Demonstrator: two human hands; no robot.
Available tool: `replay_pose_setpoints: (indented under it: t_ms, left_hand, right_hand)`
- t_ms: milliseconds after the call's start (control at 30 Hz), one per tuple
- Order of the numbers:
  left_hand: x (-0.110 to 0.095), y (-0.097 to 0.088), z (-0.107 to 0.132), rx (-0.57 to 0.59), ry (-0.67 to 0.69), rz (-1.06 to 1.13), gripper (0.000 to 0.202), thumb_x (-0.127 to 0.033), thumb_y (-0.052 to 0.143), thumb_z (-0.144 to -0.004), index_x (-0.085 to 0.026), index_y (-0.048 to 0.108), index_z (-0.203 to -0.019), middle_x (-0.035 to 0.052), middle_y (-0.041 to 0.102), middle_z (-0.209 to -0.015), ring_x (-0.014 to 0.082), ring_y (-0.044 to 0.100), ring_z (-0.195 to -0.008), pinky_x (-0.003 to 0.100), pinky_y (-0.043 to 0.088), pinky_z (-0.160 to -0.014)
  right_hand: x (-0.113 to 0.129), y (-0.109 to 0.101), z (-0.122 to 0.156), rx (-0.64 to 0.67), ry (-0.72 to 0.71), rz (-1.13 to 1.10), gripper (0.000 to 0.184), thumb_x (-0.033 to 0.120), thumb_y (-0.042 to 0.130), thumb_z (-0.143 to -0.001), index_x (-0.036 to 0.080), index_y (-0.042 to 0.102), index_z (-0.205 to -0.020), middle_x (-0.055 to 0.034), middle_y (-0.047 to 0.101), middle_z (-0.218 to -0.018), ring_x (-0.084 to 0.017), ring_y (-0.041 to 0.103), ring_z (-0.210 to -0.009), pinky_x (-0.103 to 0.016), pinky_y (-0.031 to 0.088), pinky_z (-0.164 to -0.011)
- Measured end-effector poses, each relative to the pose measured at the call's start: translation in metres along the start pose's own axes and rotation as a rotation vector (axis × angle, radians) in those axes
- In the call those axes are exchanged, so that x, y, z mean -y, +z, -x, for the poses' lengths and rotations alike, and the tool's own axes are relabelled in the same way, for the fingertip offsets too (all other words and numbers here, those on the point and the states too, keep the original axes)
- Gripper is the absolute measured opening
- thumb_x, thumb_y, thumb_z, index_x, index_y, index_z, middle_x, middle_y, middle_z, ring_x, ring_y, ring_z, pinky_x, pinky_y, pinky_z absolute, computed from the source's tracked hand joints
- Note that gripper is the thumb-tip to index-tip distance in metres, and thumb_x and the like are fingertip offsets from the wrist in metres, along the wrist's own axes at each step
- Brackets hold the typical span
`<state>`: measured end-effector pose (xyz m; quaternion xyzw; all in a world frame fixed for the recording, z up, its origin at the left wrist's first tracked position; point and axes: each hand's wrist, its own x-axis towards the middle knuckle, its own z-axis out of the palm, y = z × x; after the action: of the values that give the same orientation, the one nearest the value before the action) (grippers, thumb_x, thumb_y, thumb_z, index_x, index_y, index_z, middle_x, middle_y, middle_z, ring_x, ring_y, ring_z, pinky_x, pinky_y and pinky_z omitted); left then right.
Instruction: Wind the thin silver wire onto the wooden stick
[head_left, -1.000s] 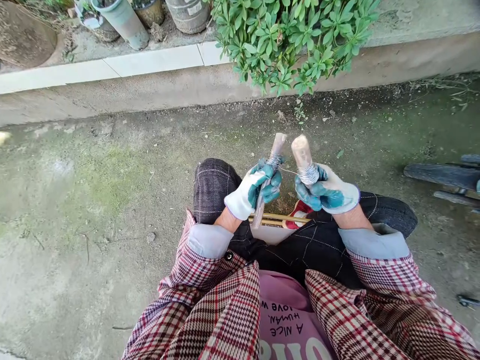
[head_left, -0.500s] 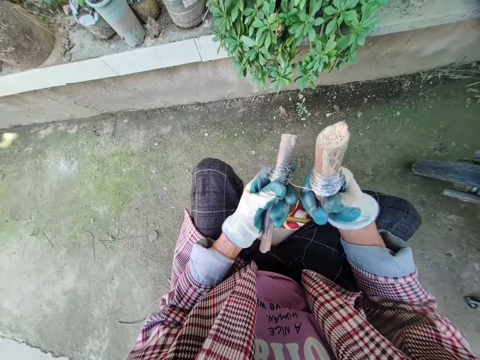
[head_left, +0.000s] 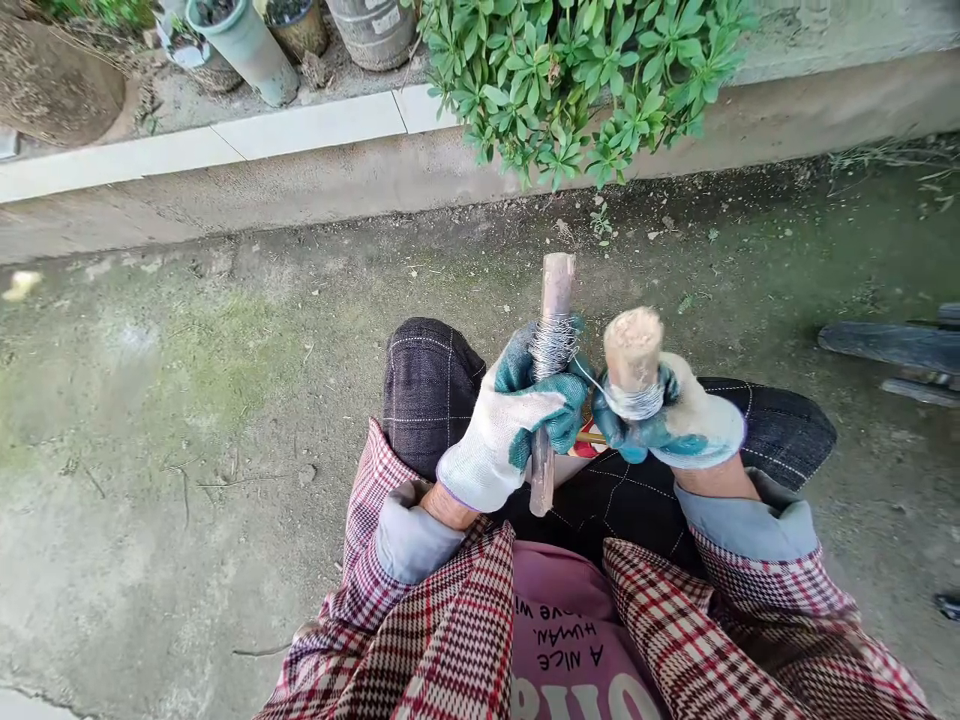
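Worker's left hand [head_left: 510, 420], gloved, fingers closed round thin stick [head_left: 557, 285] above the lap [head_left: 622, 500]; wire coil [head_left: 553, 345] on its upper part. One strand [head_left: 589, 374] spans the gap to thicker stick [head_left: 631, 358], also wire-wound, gripped by fingers of gloved right hand [head_left: 686, 420].

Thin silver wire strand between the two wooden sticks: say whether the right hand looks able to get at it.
Probably yes: the strand runs to the thick pale-brown wooden stick that the gloved right hand holds; nothing visible blocks it, though that hand is occupied.
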<state>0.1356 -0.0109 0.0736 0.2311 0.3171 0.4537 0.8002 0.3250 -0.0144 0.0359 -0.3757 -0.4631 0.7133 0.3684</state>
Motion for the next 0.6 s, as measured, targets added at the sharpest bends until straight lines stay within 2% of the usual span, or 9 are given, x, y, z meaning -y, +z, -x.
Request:
replay_pose_setpoints:
  t_ms: [67, 167, 300, 367, 433, 533, 600]
  left_hand:
    - [-0.002, 0.002, 0.003, -0.066, 0.016, -0.045, 0.042, -0.018, 0.078, -0.067, -0.022, 0.061, -0.106, -0.0063, 0.059, -0.072, 0.0043, 0.044, -0.044, 0.02, 0.039, -0.042]
    - [-0.003, 0.002, 0.006, -0.131, 0.035, -0.088, 0.049, -0.019, 0.083, -0.063, -0.023, 0.062, -0.108, -0.0033, 0.065, -0.085, 0.0061, 0.051, -0.052, 0.02, 0.042, -0.045]
    - [-0.004, -0.001, 0.008, -0.076, 0.068, -0.079, 0.055, -0.024, 0.083, -0.065, -0.024, 0.062, -0.116, 0.0019, 0.071, -0.096, 0.0094, 0.058, -0.059, 0.021, 0.046, -0.05]
    - [-0.005, -0.001, 0.009, 0.025, -0.016, -0.059, 0.059, -0.025, 0.082, -0.067, -0.024, 0.059, -0.121, 0.0029, 0.072, -0.093, 0.0108, 0.06, -0.057, 0.022, 0.047, -0.05]
    - [-0.007, 0.001, 0.011, 0.088, -0.101, -0.091, 0.057, -0.024, 0.078, -0.071, -0.023, 0.058, -0.124, 0.0003, 0.07, -0.081, 0.0101, 0.056, -0.048, 0.023, 0.045, -0.046]
    - [-0.008, 0.002, 0.014, 0.058, -0.123, -0.215, 0.036, -0.024, 0.073, -0.076, -0.019, 0.063, -0.11, -0.004, 0.062, -0.064, 0.008, 0.052, -0.042, 0.019, 0.043, -0.043]
    - [-0.008, -0.001, 0.015, 0.073, -0.141, -0.228, 0.027, -0.029, 0.073, -0.078, -0.017, 0.064, -0.1, -0.0031, 0.061, -0.064, 0.008, 0.053, -0.041, 0.019, 0.042, -0.041]
  right_hand:
    - [0.003, 0.001, -0.001, 0.017, -0.057, 0.061, 0.044, 0.044, 0.094, -0.057, 0.021, 0.066, -0.081, 0.0001, 0.066, -0.06, -0.015, 0.055, -0.045, -0.028, 0.046, -0.038]
    - [0.011, 0.001, 0.003, -0.013, -0.154, 0.283, 0.039, 0.04, 0.094, -0.058, 0.021, 0.07, -0.081, -0.0025, 0.068, -0.068, -0.018, 0.059, -0.057, -0.03, 0.051, -0.049]
    - [0.026, 0.004, 0.019, -0.089, -0.219, 0.493, 0.039, 0.037, 0.094, -0.057, 0.024, 0.075, -0.087, -0.0051, 0.072, -0.079, -0.023, 0.065, -0.067, -0.035, 0.056, -0.06]
    - [0.031, 0.008, 0.027, -0.137, -0.221, 0.419, 0.038, 0.039, 0.094, -0.056, 0.026, 0.074, -0.086, -0.0053, 0.072, -0.076, -0.024, 0.066, -0.065, -0.036, 0.056, -0.055]
    - [0.031, 0.011, 0.032, -0.196, -0.211, 0.241, 0.034, 0.044, 0.093, -0.059, 0.027, 0.072, -0.081, -0.0036, 0.069, -0.067, -0.021, 0.061, -0.052, -0.034, 0.051, -0.043]
    - [0.025, 0.012, 0.034, -0.247, -0.226, -0.003, 0.028, 0.046, 0.087, -0.067, 0.026, 0.068, -0.073, 0.0, 0.063, -0.057, -0.014, 0.05, -0.036, -0.028, 0.039, -0.03]
    - [0.019, 0.011, 0.034, -0.264, -0.254, -0.08, 0.026, 0.045, 0.085, -0.069, 0.025, 0.068, -0.075, 0.0011, 0.061, -0.057, -0.012, 0.048, -0.035, -0.026, 0.036, -0.029]
